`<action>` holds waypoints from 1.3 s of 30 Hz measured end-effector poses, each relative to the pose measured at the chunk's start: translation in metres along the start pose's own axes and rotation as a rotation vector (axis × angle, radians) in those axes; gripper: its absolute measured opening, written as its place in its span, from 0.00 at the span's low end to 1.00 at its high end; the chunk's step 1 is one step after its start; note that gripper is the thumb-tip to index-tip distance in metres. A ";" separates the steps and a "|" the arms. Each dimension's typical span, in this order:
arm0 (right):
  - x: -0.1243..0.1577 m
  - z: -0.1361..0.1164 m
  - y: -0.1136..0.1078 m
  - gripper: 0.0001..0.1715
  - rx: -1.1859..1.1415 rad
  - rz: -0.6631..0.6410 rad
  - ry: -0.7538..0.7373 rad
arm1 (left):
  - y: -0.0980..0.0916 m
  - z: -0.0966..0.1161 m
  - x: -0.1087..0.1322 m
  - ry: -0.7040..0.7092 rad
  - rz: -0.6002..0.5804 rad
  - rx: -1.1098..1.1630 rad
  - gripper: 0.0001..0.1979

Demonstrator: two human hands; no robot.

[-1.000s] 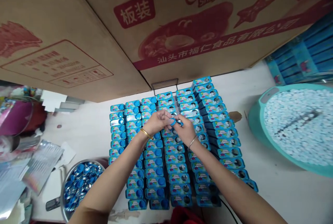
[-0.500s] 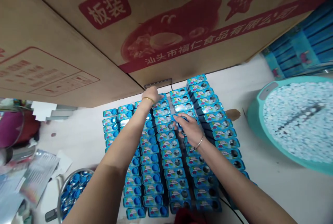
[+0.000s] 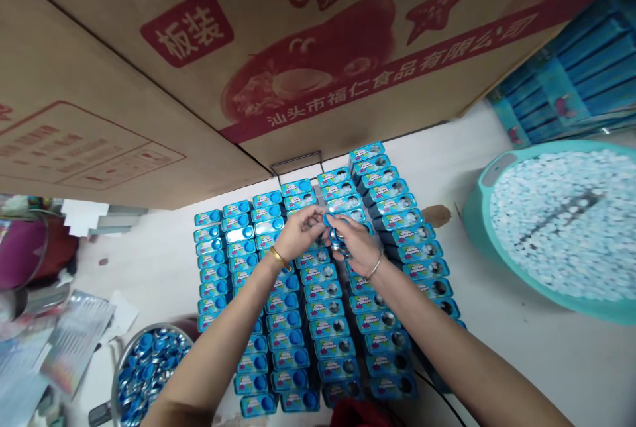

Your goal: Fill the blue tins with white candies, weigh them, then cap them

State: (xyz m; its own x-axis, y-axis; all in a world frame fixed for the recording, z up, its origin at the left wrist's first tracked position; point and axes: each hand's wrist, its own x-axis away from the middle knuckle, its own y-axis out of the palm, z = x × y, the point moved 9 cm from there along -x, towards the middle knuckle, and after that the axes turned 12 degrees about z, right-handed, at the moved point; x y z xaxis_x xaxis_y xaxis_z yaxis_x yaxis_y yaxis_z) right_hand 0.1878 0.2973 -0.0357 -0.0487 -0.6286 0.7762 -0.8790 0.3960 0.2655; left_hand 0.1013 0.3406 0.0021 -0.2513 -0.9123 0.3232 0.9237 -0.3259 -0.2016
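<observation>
My left hand [image 3: 298,234] and my right hand [image 3: 355,246] meet above the middle of the rows, their fingertips together on a small blue tin [image 3: 336,235]. Fingers hide most of that tin, and its lid state cannot be made out. Beneath both hands stand rows of blue rectangular tins [image 3: 318,294] with printed labels, packed side by side. Some show round blue caps, others small round portraits. My forearms cover part of the rows.
A large cardboard box [image 3: 308,63] with red print overhangs the far side. A teal basin [image 3: 477,228] of white mints stands right. A steel bowl [image 3: 115,374] of blue caps and silver foil sheets [image 3: 77,341] lie left. A wire rack [image 3: 295,165] stands beyond the tins.
My left hand has come back from the far end of the rows to join my right hand at the tin. The whole view has drifted slightly, with the scene shifting left.
</observation>
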 end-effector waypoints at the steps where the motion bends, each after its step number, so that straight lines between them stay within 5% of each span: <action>1: -0.001 0.001 0.001 0.20 0.000 -0.007 0.000 | -0.001 -0.001 0.000 -0.014 0.044 0.036 0.11; 7: -0.011 -0.007 -0.004 0.20 0.003 0.054 -0.051 | 0.008 0.001 -0.013 -0.064 0.034 0.067 0.09; 11: -0.011 -0.016 -0.004 0.19 0.013 0.060 -0.083 | -0.002 0.000 -0.020 -0.046 0.190 0.075 0.07; 17: 0.002 -0.013 0.004 0.17 -0.094 -0.164 0.054 | -0.049 -0.010 -0.045 -0.085 0.407 -0.665 0.07; 28: 0.014 -0.005 0.003 0.23 -0.125 -0.297 0.119 | -0.071 -0.027 -0.093 -0.317 0.238 -1.044 0.16; 33: 0.025 0.008 0.004 0.26 -0.173 -0.362 0.234 | -0.053 0.000 -0.060 -0.152 0.259 -0.978 0.12; 37: 0.026 0.021 -0.001 0.27 -0.122 -0.335 0.258 | 0.000 0.021 -0.005 0.144 0.016 -0.436 0.13; 39: 0.025 0.028 -0.002 0.27 -0.078 -0.304 0.262 | 0.011 0.017 0.014 0.144 -0.033 -0.274 0.09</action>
State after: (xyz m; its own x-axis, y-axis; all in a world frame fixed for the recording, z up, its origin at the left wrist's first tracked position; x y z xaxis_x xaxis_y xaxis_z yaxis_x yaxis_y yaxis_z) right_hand 0.1749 0.2622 -0.0332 0.3393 -0.5370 0.7723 -0.7954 0.2745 0.5404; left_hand 0.1131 0.3287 0.0202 -0.3367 -0.9193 0.2036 0.8065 -0.3932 -0.4416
